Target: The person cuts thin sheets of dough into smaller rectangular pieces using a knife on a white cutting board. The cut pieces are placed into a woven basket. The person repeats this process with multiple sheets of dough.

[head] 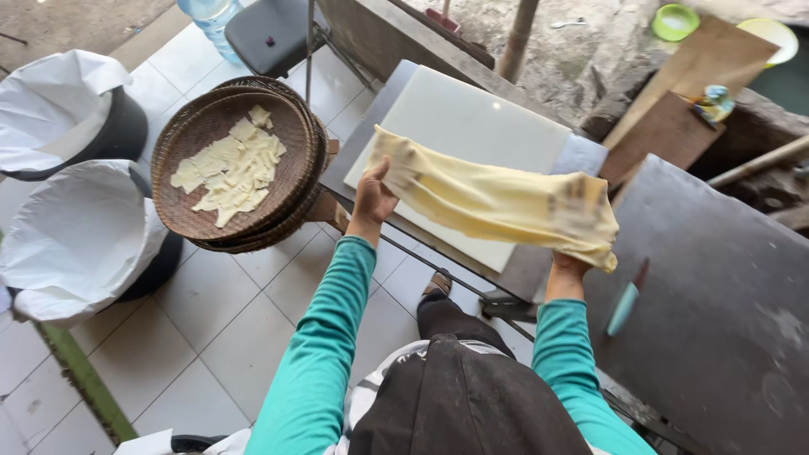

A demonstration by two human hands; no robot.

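Observation:
A long pale yellow sheet of dough (497,198) is stretched in the air between my two hands, above a white cutting board (459,118). My left hand (372,198) grips its left end, fingers curled under the edge. At the other end, my right hand (571,266) holds the sheet from below and is mostly hidden by the folded dough. Both sleeves are teal. A knife with a teal handle (625,305) lies on the dark grey table (725,303) just right of my right hand.
A stack of round woven trays (190,215) with several cut yellow dough strips (232,168) sits to the left. Two dark bins lined with white plastic (76,240) (59,97) stand on the tiled floor. A water jug (211,17), a chair seat (270,34) and wooden boards (674,126) lie beyond.

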